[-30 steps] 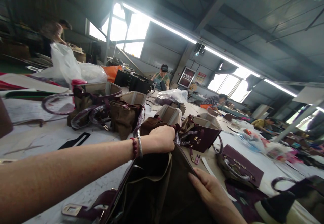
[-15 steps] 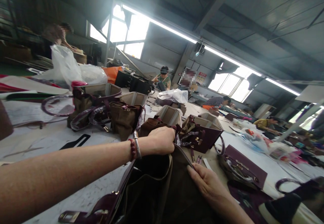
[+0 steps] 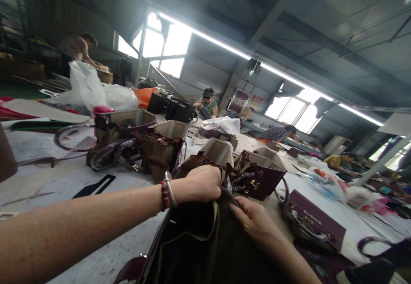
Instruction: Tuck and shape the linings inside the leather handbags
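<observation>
A dark brown handbag (image 3: 205,245) with maroon trim lies open on the table right before me. My left hand (image 3: 205,183), with a red bead bracelet and a silver bangle at the wrist, is closed on the far top edge of this bag. My right hand (image 3: 257,222) presses on the bag's right side, fingers bent over its rim close to the left hand. The bag's lower part runs out of view at the bottom.
Several finished brown and maroon handbags (image 3: 160,147) stand in a row across the white table (image 3: 58,181). A flat maroon bag (image 3: 308,219) lies at the right. Plastic sacks (image 3: 86,87) sit far left. Other people work at benches behind.
My right hand has slid up the bag's right side towards my left hand. The bag has shifted slightly, and the metal strap buckle at bottom left has left the view.
</observation>
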The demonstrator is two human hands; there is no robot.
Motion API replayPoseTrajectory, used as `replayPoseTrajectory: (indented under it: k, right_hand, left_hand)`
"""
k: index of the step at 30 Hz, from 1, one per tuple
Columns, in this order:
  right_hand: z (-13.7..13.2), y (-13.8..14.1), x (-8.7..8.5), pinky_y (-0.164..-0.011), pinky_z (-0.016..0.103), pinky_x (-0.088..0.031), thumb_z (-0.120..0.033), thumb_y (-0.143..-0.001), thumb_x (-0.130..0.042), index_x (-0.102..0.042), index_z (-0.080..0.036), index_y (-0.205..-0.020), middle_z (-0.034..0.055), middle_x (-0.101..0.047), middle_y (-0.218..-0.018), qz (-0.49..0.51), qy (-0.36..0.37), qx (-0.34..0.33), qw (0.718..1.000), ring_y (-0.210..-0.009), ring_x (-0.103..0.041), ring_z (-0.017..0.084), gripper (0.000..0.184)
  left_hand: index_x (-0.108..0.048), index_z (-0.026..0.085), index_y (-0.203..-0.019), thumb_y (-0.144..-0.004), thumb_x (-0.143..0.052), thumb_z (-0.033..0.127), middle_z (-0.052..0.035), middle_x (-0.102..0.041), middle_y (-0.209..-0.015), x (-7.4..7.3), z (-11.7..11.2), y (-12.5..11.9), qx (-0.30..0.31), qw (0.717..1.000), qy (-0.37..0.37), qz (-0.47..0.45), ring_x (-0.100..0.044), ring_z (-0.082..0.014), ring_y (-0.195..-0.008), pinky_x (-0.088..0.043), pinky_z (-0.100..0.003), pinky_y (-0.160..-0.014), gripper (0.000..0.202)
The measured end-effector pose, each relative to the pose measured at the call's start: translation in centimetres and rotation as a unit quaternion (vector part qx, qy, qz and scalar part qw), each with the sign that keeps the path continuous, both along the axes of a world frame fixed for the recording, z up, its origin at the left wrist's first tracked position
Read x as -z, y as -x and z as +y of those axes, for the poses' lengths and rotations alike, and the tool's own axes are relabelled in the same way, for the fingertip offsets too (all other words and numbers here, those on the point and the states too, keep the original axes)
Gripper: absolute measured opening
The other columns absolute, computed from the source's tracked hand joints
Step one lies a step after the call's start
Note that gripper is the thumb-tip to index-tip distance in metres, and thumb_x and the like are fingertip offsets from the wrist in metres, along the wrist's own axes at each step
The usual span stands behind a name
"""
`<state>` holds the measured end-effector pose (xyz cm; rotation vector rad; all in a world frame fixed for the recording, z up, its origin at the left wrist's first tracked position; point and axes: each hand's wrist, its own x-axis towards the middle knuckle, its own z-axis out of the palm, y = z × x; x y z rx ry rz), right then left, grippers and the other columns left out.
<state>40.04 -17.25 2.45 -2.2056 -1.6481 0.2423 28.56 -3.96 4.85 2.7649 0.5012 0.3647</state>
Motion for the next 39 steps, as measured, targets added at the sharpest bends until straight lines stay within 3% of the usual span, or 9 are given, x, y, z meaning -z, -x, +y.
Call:
replayPoseTrajectory:
  k: [14,21,27,31,33,36,39]
  right_hand:
    - [1.8,-0.3,-0.2,-0.052,0.023,-0.033,-0.03,-0.08,-0.038,-0.053,-0.015,-0.067,0.0027,-0.056,-0.063,-0.011,-0.009,-0.006,1.0,-0.058,-0.05,0.014,0.025]
    - [1.7,-0.4,0.4,-0.051,0.022,-0.032,-0.03,-0.082,-0.037,-0.049,-0.016,-0.066,0.0001,-0.051,-0.059,-0.004,-0.05,-0.022,0.999,-0.053,-0.044,0.011,0.025]
    - [1.8,-1.0,0.8,-0.051,0.022,-0.031,-0.032,-0.084,-0.036,-0.05,-0.016,-0.067,-0.0016,-0.048,-0.057,0.033,-0.078,-0.043,0.996,-0.052,-0.042,0.01,0.027]
    - [1.4,-1.7,0.5,-0.057,0.023,-0.037,-0.034,-0.083,-0.039,-0.055,-0.015,-0.07,-0.0004,-0.053,-0.063,0.069,-0.073,-0.064,0.993,-0.061,-0.049,0.013,0.028]
    - [0.4,-1.9,0.2,-0.062,0.024,-0.041,-0.036,-0.082,-0.04,-0.057,-0.014,-0.08,0.0008,-0.059,-0.072,0.118,-0.053,-0.08,0.988,-0.07,-0.054,0.015,0.027]
    - [-2.1,-2.0,0.0,-0.069,0.027,-0.045,-0.038,-0.079,-0.048,-0.055,-0.014,-0.097,0.0029,-0.062,-0.085,0.269,-0.016,-0.056,0.961,-0.082,-0.057,0.019,0.031]
    - [-4.4,-2.2,0.4,-0.07,0.03,-0.046,-0.042,-0.075,-0.053,-0.057,-0.013,-0.095,0.0039,-0.063,-0.083,0.361,0.008,-0.003,0.932,-0.081,-0.058,0.021,0.035]
  left_hand:
    - [-0.065,0.016,-0.063,-0.059,-0.042,0.02,-0.006,-0.059,-0.058,0.2,0.4,0.1,0.007,1.0,0.002,0.011,-0.051,-0.0142,-0.053,-0.035,-0.022,-0.047,0.023]
    - [-0.064,0.016,-0.059,-0.061,-0.043,0.02,-0.0052,-0.06,-0.058,0.4,0.3,0.0,0.027,1.0,-0.013,-0.008,-0.051,-0.013,-0.052,-0.034,-0.02,-0.046,0.021]
    - [-0.063,0.016,-0.063,-0.07,-0.041,0.028,-0.0071,-0.064,-0.066,0.9,0.3,-0.1,0.061,0.996,-0.059,-0.027,-0.056,-0.0153,-0.062,-0.041,-0.022,-0.059,0.026]
    - [-0.064,0.014,-0.068,-0.074,-0.039,0.031,-0.0097,-0.064,-0.068,0.9,-0.3,-0.8,0.031,0.996,-0.079,-0.009,-0.059,-0.018,-0.067,-0.044,-0.025,-0.062,0.03]
    - [-0.065,0.014,-0.071,-0.073,-0.04,0.029,-0.0109,-0.064,-0.069,0.7,-0.7,-1.4,0.011,0.997,-0.079,0.0,-0.06,-0.0194,-0.068,-0.045,-0.025,-0.062,0.029]
    - [-0.065,0.014,-0.074,-0.072,-0.042,0.027,-0.0122,-0.064,-0.073,0.4,-1.1,-2.1,0.009,0.997,-0.077,-0.002,-0.061,-0.0214,-0.071,-0.046,-0.027,-0.063,0.027]
    - [-0.066,0.014,-0.074,-0.071,-0.043,0.024,-0.0129,-0.064,-0.074,0.2,-1.3,-2.5,0.014,0.997,-0.074,-0.003,-0.061,-0.0223,-0.072,-0.047,-0.028,-0.064,0.026]
